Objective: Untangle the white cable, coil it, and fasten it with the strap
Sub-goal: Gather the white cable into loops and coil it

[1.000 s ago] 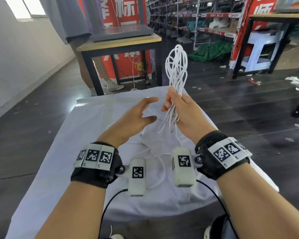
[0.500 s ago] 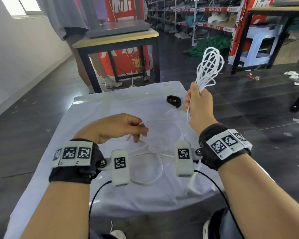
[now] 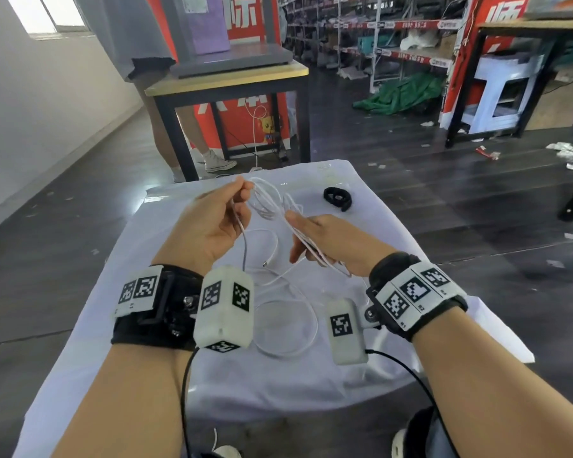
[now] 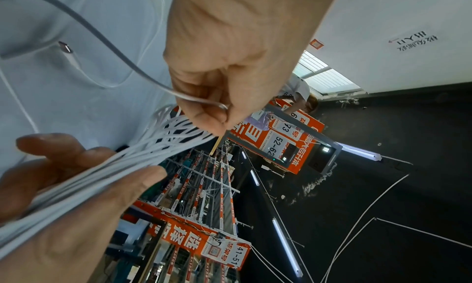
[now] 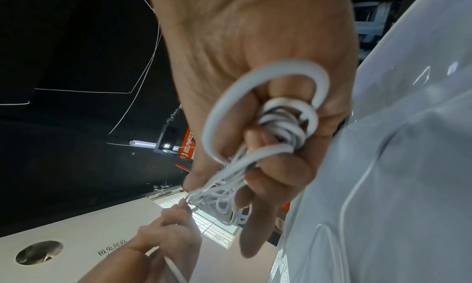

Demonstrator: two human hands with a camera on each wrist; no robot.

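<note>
- While the right hand [image 3: 325, 239] grips the coiled cable [image 3: 268, 206], loops could slip loose.
- Left hand [image 3: 209, 226] fingers [image 4: 217, 114] pinch one strand; tugging might snag.

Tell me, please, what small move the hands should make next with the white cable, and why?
Probably the left hand should lay its pinched strand onto the bundle that the right hand grips, adding one more loop. The white cable still has loose length lying on the white cloth, with a connector end free, so coiling seems unfinished. The black strap lies untouched beyond the hands.
</note>
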